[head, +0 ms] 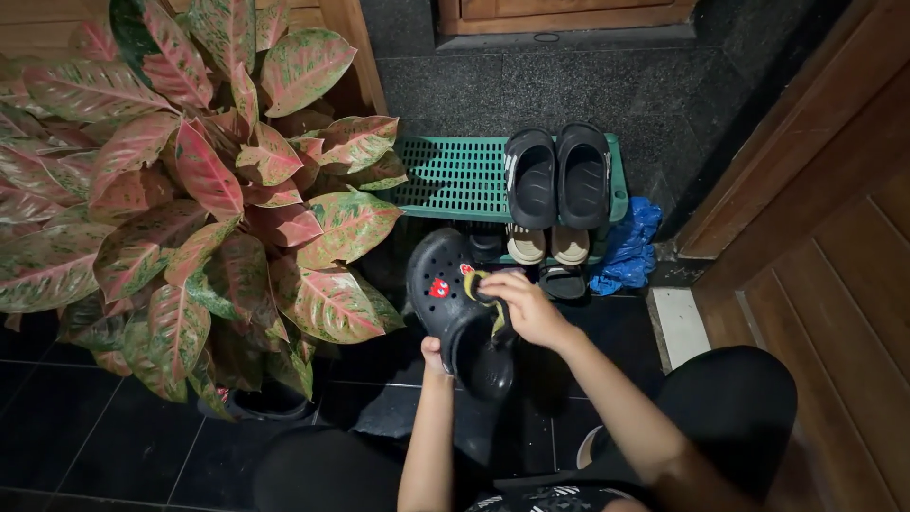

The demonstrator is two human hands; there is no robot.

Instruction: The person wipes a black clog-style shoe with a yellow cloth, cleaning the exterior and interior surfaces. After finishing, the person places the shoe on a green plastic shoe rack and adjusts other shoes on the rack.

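The person crouches on a dark tiled floor [114, 436], knees showing at the bottom of the head view, and holds a black perforated clog [453, 305] up between both hands in front of a low shoe rack. The left hand [434, 356] is under the clog near its heel opening; only the thumb and the edge of the palm show, so its grip reads as clamped on the shoe from below, though the fingers themselves are hidden behind it. The right hand [527, 308] lies over the clog's upper edge with fingers curled together, pinching a small yellowish-green piece of cloth [490, 301] against the shoe's inner rim. The clog is tilted, toe pointing up and to the left, and carries a small red charm [439, 288] on its top. Just behind it stands the green plastic shoe rack [455, 175], with 1 pair of black slide sandals [557, 175] on its top shelf at the right end and 1 pair of tan-soled sandals [547, 245] on the shelf below. A crumpled blue plastic bag [626, 245] lies beside the rack's right side. A large potted plant [190, 180] with pink-and-green leaves fills the left side of the view, near the clog.
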